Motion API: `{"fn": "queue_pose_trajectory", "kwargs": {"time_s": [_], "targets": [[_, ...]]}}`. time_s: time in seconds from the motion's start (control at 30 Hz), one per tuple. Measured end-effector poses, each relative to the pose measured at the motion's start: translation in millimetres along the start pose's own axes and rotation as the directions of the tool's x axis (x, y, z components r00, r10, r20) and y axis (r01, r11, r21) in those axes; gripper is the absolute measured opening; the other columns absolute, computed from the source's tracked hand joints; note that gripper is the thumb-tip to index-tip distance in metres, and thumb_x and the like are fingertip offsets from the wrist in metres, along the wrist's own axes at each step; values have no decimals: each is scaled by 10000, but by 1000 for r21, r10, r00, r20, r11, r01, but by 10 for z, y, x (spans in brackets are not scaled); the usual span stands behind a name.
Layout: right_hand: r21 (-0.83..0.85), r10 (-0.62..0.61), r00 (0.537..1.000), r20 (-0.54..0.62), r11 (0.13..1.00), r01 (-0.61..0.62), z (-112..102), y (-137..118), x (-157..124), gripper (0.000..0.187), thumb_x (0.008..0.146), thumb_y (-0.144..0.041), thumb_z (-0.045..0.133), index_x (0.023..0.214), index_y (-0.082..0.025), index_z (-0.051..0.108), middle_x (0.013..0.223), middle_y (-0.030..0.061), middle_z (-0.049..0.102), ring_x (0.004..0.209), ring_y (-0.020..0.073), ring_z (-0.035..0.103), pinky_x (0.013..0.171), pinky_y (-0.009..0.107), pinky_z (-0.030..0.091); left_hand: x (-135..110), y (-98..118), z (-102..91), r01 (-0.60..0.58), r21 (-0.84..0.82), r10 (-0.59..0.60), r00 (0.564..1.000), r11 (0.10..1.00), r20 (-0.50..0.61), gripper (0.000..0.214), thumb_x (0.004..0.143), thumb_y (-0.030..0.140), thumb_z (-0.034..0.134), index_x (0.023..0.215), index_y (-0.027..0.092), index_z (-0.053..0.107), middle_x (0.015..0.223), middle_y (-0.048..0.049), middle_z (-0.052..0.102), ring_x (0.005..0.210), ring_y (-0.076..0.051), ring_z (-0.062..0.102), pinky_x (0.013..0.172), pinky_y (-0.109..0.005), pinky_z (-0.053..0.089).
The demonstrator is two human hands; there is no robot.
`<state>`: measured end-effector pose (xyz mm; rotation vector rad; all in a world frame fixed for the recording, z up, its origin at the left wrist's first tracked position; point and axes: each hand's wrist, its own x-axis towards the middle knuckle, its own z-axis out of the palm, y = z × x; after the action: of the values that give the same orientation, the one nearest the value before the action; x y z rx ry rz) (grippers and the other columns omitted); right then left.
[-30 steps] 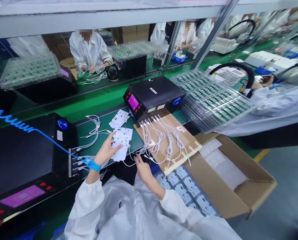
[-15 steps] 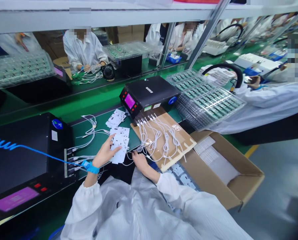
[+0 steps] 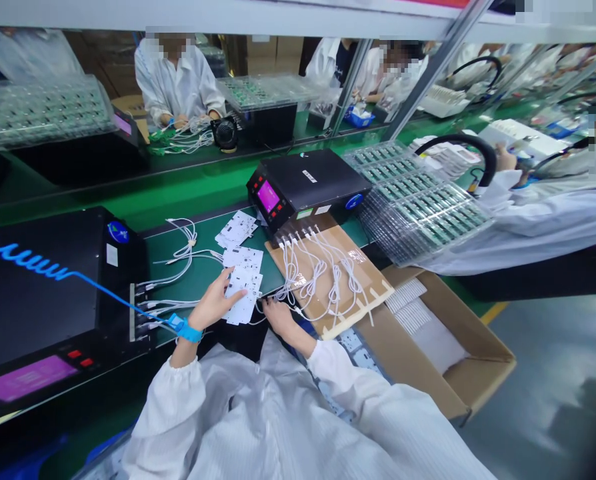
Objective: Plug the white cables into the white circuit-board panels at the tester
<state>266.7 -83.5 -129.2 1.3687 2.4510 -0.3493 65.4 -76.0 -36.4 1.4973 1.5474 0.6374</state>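
My left hand (image 3: 215, 304) rests with spread fingers on a small stack of white boards (image 3: 243, 293) lying on the green mat. A blue wrist strap (image 3: 187, 329) with a coiled blue cord circles that wrist. My right hand (image 3: 278, 315) lies at the mat's near edge, its fingers closed on the end of a white cable (image 3: 272, 301). Several white cables (image 3: 318, 273) run over a brown cardboard sheet (image 3: 361, 270) to a black tester box (image 3: 305, 187).
A large black tester (image 3: 43, 293) stands at the left with cables plugged in. Clear trays of green boards (image 3: 418, 207) sit to the right, beside a co-worker's sleeve (image 3: 528, 220). An open carton (image 3: 458, 360) stands below them. Other people work across the green belt.
My right hand has drawn back left along the mat's edge, from the cardboard sheet toward the white boards. My left hand stays on the boards. The view has shifted slightly.
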Motion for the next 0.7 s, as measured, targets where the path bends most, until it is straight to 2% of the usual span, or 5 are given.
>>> {"fn": "queue_pose_trajectory", "kwargs": {"time_s": [0.13, 0.4, 0.53, 0.63, 0.7], "targets": [[11, -28, 1000, 12, 1000, 27, -28, 32, -19, 374, 956, -15, 404, 1277, -76, 585, 1201, 226, 651, 1021, 265, 716, 842, 375, 600, 0, -64, -5, 0, -57, 0, 1000, 998, 6, 851, 834, 555, 683, 1511, 145, 369, 1284, -186, 667, 1248, -350, 616, 925, -445, 580], [128, -47, 997, 65, 991, 38, 74, 115, 54, 354, 916, -69, 477, 1238, -65, 624, 1328, 269, 578, 1088, 277, 686, 904, 381, 572, 50, -205, 31, -61, -111, 62, 998, 992, 12, 786, 842, 519, 687, 1487, 168, 407, 1369, -175, 623, 1262, -330, 607, 1038, -479, 523], [169, -65, 995, 74, 984, 52, 64, 129, 147, 369, 964, -158, 453, 1281, -39, 599, 1274, 249, 639, 1148, 284, 666, 955, 379, 551, 80, -262, 77, -102, -115, 102, 995, 988, -7, 765, 827, 506, 702, 1465, 176, 440, 1354, -166, 630, 1242, -323, 616, 1039, -474, 520], [190, -76, 994, 79, 980, 60, 9, 138, 157, 385, 995, -196, 413, 1309, -46, 578, 1231, 212, 683, 1136, 264, 678, 973, 356, 545, 80, -268, 92, -86, -95, 84, 996, 992, -22, 765, 827, 497, 697, 1468, 173, 435, 1389, -172, 605, 1261, -331, 602, 1055, -475, 504], [187, -70, 995, 66, 981, 57, -29, 149, 88, 443, 985, -168, 415, 1402, -51, 501, 1282, 217, 662, 1147, 271, 678, 979, 364, 544, 70, -268, 95, -67, -84, 66, 998, 994, -18, 767, 828, 495, 692, 1473, 173, 432, 1415, -175, 587, 1289, -340, 583, 1068, -482, 492]]}}
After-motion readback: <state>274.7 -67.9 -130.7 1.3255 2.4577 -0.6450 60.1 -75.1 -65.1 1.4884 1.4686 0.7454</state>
